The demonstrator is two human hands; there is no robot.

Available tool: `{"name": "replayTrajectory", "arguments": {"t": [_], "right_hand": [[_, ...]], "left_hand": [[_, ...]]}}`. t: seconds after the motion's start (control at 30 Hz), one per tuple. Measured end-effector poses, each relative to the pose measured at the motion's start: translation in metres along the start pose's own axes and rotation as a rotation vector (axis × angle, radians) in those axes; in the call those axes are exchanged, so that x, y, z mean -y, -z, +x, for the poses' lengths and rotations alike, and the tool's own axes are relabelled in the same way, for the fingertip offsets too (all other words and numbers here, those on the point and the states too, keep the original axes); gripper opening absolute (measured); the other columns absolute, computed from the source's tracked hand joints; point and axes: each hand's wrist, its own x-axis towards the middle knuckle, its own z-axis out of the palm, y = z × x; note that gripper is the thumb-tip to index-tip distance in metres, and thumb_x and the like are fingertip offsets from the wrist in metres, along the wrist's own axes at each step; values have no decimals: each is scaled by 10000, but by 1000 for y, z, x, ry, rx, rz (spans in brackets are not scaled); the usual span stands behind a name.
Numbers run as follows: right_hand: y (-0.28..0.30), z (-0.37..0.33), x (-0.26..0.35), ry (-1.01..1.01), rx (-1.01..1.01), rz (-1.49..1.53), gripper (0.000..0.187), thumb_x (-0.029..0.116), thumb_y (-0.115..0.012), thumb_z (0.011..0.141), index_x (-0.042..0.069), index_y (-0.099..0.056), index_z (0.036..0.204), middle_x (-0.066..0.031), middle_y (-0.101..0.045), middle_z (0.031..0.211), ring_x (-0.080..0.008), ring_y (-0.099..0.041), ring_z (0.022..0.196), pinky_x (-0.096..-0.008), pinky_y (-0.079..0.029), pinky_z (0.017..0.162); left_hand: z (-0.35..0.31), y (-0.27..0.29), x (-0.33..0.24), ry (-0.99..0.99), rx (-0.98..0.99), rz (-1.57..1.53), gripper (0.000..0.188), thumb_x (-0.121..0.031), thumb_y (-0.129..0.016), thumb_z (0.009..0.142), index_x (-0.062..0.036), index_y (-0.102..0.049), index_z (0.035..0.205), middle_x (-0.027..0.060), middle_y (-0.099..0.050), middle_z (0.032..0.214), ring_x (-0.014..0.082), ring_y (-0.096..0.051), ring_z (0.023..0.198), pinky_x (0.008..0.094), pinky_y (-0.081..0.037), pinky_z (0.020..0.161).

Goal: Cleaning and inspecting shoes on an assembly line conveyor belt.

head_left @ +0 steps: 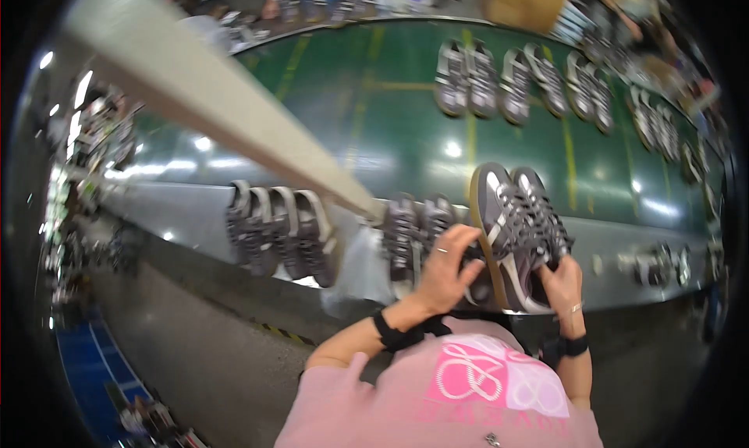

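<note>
A pair of grey lace-up sneakers with pale stripes and a gum-coloured sole is held up over the near edge of the bench, toes pointing away. My right hand is closed on its heel end, the thumb at the collar. Just left of the pair, my left hand has thumb and fingers apart, a ring on one finger. Part of another dark shoe shows between that hand and the held pair. Behind my left fingers, more grey sneakers stand on the metal ledge.
Several grey sneakers lean in a row on the metal ledge at left. Across the green belt more pairs stand in line. A pale post slants across the left. A cardboard box and other people are beyond.
</note>
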Motion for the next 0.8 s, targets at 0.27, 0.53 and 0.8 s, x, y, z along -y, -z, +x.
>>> {"name": "replayTrajectory", "arguments": {"t": [0.27, 0.53, 0.8], "right_hand": [[-89, -15, 57, 95, 994, 719, 218, 25, -641, 927, -9, -631, 1142, -77, -699, 969, -152, -697, 834, -267, -553, 743], [-65, 24, 70, 88, 1192, 639, 264, 81, -616, 958, -60, -631, 1181, -147, -721, 907, -204, -714, 777, -306, -587, 708], [-55, 101, -58, 44, 603, 598, 172, 138, -604, 945, -22, -665, 927, -89, -662, 669, -143, -610, 483, -259, -494, 453]], "left_hand": [[-38, 67, 72, 559, -63, 64, 489, -327, -604, 952, -22, -512, 1323, 220, -531, 1301, 400, -533, 1165, 437, -413, 1013], [-36, 70, 70, 432, 7, 133, 632, -262, -724, 849, -38, -447, 1372, 224, -499, 1307, 405, -498, 1230, 436, -410, 1051], [-11, 88, 51, 516, 247, 149, 627, -292, -702, 876, -24, -449, 1383, 263, -563, 1283, 411, -563, 1186, 438, -450, 1013]]}}
